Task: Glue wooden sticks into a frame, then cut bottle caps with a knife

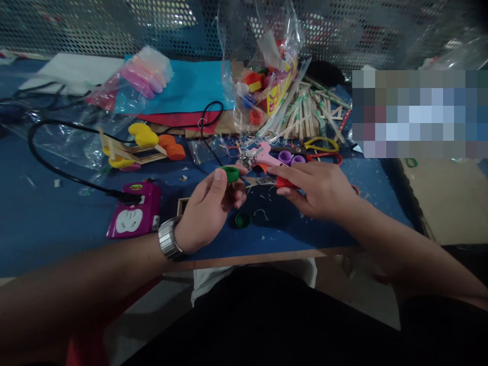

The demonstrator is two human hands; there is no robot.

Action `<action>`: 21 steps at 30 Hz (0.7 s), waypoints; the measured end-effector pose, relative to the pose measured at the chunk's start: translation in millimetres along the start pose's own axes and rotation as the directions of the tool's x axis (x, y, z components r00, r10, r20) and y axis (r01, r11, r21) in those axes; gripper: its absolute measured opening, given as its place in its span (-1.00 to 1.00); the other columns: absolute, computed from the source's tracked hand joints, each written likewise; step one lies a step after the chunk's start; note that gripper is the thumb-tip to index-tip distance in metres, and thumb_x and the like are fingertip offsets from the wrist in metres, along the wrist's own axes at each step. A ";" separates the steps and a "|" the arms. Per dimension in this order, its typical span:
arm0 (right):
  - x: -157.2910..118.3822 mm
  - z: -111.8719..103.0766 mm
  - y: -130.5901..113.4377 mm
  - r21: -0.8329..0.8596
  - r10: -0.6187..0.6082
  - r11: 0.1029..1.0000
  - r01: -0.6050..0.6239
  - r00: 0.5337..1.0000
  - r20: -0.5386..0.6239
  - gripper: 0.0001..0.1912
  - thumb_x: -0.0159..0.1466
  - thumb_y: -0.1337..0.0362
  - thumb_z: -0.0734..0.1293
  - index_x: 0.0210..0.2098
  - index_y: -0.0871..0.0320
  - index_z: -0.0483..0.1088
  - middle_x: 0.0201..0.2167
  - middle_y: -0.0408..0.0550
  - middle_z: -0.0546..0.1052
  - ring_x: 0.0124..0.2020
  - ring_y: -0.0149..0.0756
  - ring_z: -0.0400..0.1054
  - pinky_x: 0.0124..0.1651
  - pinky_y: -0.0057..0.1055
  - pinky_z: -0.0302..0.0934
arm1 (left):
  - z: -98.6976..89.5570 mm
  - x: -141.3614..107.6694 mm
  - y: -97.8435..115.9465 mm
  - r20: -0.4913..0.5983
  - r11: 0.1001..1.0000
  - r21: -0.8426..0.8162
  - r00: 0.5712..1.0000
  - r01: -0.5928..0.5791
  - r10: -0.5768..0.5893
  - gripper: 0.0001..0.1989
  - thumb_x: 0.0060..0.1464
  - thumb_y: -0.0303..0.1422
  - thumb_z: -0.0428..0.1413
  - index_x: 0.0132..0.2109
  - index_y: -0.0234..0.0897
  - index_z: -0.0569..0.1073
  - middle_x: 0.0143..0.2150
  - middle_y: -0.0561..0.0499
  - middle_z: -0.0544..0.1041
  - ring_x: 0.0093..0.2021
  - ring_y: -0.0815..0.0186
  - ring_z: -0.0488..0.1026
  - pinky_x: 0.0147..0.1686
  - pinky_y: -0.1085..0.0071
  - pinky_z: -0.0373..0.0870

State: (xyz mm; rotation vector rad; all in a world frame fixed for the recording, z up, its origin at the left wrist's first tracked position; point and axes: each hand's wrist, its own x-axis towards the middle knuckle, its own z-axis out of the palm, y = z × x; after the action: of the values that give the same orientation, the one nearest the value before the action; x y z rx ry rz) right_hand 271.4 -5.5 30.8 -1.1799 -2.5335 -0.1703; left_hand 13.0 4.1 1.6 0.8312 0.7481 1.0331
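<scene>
Crowding the right hand (pixel 324 189) are purple caps (pixel 284 157) and a pink glue gun (pixel 268 158).

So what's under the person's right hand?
Part of a red object shows between the thumb and index finger of the right hand. The hand covers the rest, so its full shape can't be told; the blue tabletop beneath the palm is hidden too.

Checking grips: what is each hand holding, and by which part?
Left hand: a round green plastic cap, by its side. Right hand: apparently a ridged red piece, grip point unclear.
</scene>
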 end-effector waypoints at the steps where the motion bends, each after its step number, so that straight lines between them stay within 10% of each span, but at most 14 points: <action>1: 0.0 1.5 -0.6 0.005 -0.012 1.000 0.012 1.000 -0.012 -0.45 0.63 -0.04 0.12 0.29 0.15 0.51 -0.17 0.02 0.71 -0.31 -0.22 0.49 -0.24 -0.29 0.18 | -0.7 -1.1 -0.7 0.016 1.000 0.009 1.000 0.003 -0.003 -0.55 0.28 0.04 0.31 -0.02 -0.29 0.64 -0.40 0.02 0.46 -0.41 0.39 0.41 -0.42 0.45 0.39; 21: 0.8 4.0 -1.3 0.028 -0.028 0.999 0.028 0.999 -0.024 -0.49 0.62 -0.01 0.18 0.27 0.17 0.55 -0.19 0.02 0.71 -0.35 -0.24 0.47 -0.27 -0.29 0.15 | -4.1 -6.1 -3.0 0.097 0.997 0.039 0.994 -0.064 0.060 -0.55 0.40 0.02 0.18 0.16 -0.22 0.58 -0.30 -0.02 0.49 -0.31 0.34 0.42 -0.31 0.43 0.44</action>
State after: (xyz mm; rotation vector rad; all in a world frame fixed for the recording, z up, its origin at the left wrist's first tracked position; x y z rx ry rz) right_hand 268.9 -4.8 27.4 -1.1255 -2.5245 -0.1534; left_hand 8.7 -1.5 -2.1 0.9383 0.6680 1.0288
